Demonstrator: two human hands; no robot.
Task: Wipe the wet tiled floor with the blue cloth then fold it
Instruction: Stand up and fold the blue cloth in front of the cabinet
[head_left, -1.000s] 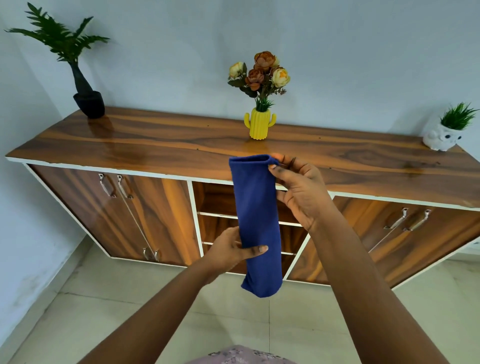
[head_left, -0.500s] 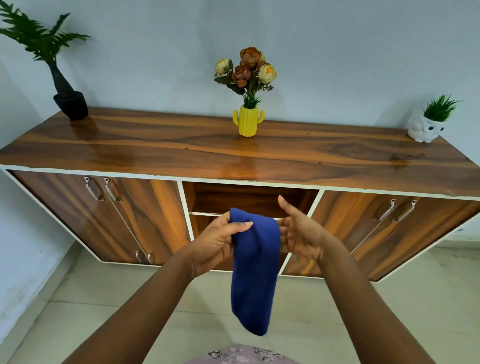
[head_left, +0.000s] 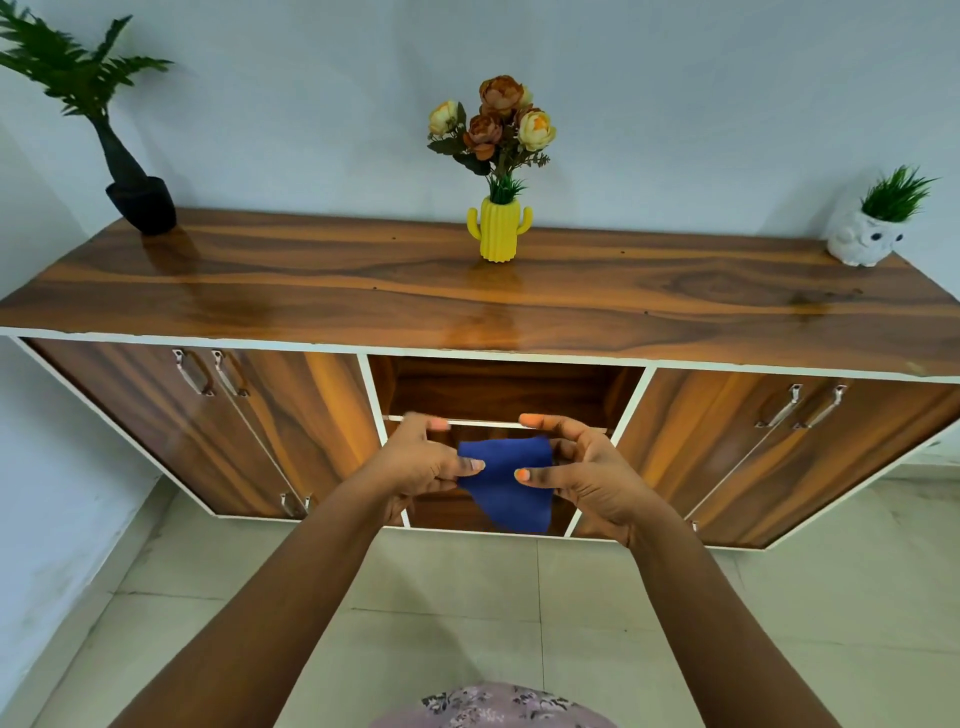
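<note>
The blue cloth (head_left: 506, 486) is folded into a small, thick packet and held in the air in front of the cabinet's open middle shelf. My left hand (head_left: 421, 465) pinches its left edge between thumb and fingers. My right hand (head_left: 584, 470) pinches its right edge, thumb on the front face. The cloth's lower corner hangs down to the right. The pale tiled floor (head_left: 467, 587) lies below my arms.
A long wooden cabinet (head_left: 363, 291) stands against the wall, with doors left and right. On top are a black potted plant (head_left: 140, 200), a yellow cactus vase with flowers (head_left: 498, 228) and a white owl planter (head_left: 865, 241). A wall runs along the left.
The cloth hung long from one hand; both hands have since come together and it has been folded shorter into a small packet held by both hands, lower in view.
</note>
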